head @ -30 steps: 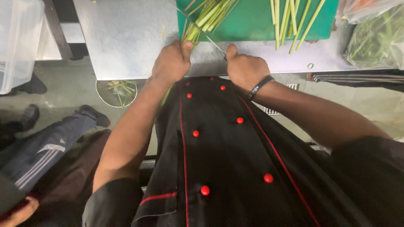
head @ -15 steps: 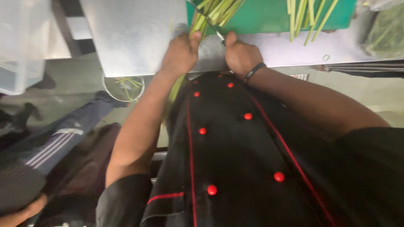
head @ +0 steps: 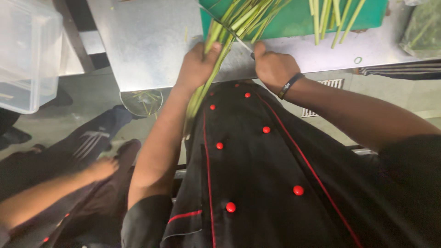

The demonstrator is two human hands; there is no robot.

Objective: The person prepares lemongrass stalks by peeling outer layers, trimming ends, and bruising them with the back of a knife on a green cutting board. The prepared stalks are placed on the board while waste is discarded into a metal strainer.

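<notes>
- Head view, looking straight down over a black chef's jacket (head: 275,174) with red buttons and red piping.
- Left hand (head: 195,69) – fingers curled tight around a bundle of long green stalks (head: 229,27), gripping it at the near edge of the steel table (head: 151,41). Stalk ends hang down off the table edge past the wrist, along the jacket front.
- The far part of the bundle fans out over the green cutting board (head: 298,20), at the far side of the table.
- Right hand (head: 273,66) – closed in a fist around a knife (head: 225,27) handle; thin blade runs far-left from the fist and lies across the stalks, just beside the left thumb. Black wristband (head: 289,85) on that wrist.
- More cut stalks (head: 333,16) lie loose on the board to the right, apart from the held bundle.
- Far right: clear bag of greens (head: 425,27) on the table edge.
- Left: translucent plastic tub (head: 25,55), well apart from the hands.
- Below the table's near-left corner: round bowl (head: 141,101) on the floor holding green trimmings.
- Near left: another person's arm (head: 50,193) and dark trousers – blurred, not touching anything.
</notes>
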